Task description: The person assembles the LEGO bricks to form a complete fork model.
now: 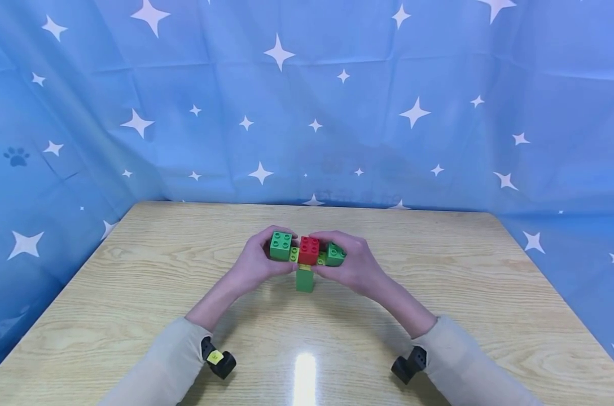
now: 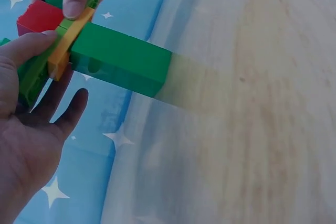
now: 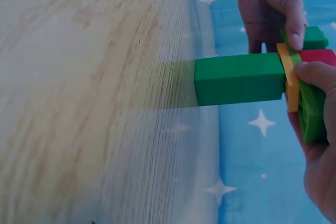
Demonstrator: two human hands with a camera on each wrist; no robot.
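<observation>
A toy-brick structure stands upright on the table, its green column [image 1: 304,280] at the bottom. On the column lies a yellow-orange plate [image 2: 68,45], then a lime plate [image 1: 294,255]. In the middle of the top sits a red brick [image 1: 308,250], between a left green brick [image 1: 280,246] and a right green brick [image 1: 334,255]. My left hand [image 1: 256,260] grips the structure's left side, the thumb near the plates. My right hand [image 1: 351,260] grips the right side the same way, partly covering the right green brick. Some fingertips are hidden behind the bricks.
The light wooden table [image 1: 185,248] extends to both sides, and its far edge lies beyond the hands. Behind it hangs a blue curtain [image 1: 307,113] with white stars. A dark wrist camera [image 1: 218,357] is strapped to the left wrist, another camera [image 1: 409,364] to the right.
</observation>
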